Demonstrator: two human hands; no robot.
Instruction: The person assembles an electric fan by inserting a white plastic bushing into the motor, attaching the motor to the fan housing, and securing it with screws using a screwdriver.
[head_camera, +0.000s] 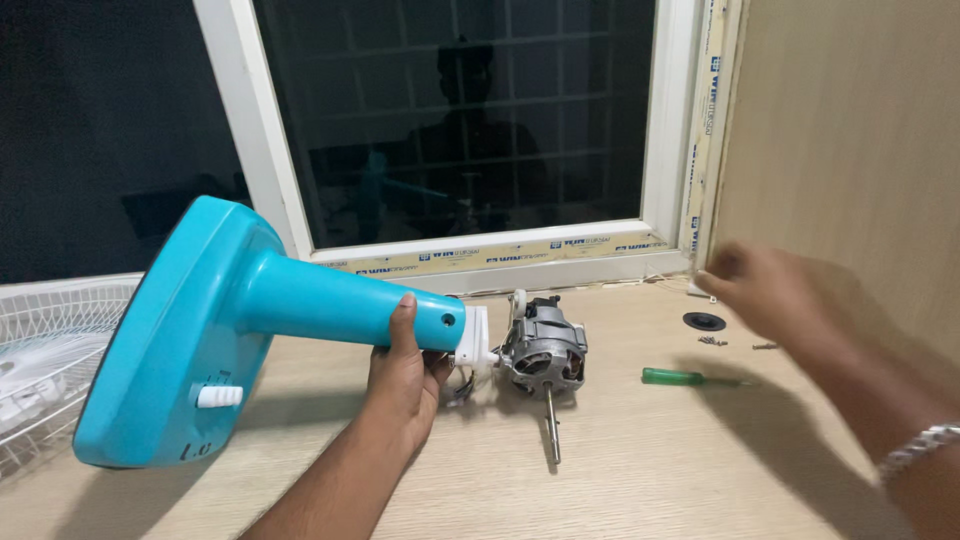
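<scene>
1. White wire fan guard (45, 360): lying at the far left edge of the wooden table (640, 470), at nine o'clock from the stand, partly cut off by the frame.
2. Turquoise plastic fan stand (215, 330): being held tipped on its side, wide base pointing to nine o'clock and narrow neck to three o'clock, seemingly so the motor end is staying low over the table. A white knob (220, 397) is showing on the base.
3. Left hand (403, 378): wrapping the neck from below, fingers closed around it and thumb pressing up the near side. The grip is sitting at the neck's right end, so the base is hanging off at ten o'clock from the hand.
4. Grey metal fan motor (540, 352): sitting at three o'clock from the grip, just beside it, joined to the neck by a white bracket (475, 345). Its shaft (551, 425) is pointing to six o'clock.
5. Green-handled screwdriver (685, 377): lying flat at three o'clock from the motor, apart from both hands.
6. Black round cap (704, 321) and small loose screws (712, 341): gathered at one o'clock from the screwdriver, likely set aside together.
7. Right hand (775, 295): blurring with motion above the cap, holding nothing that shows; how far open it is, I cannot tell.
</scene>
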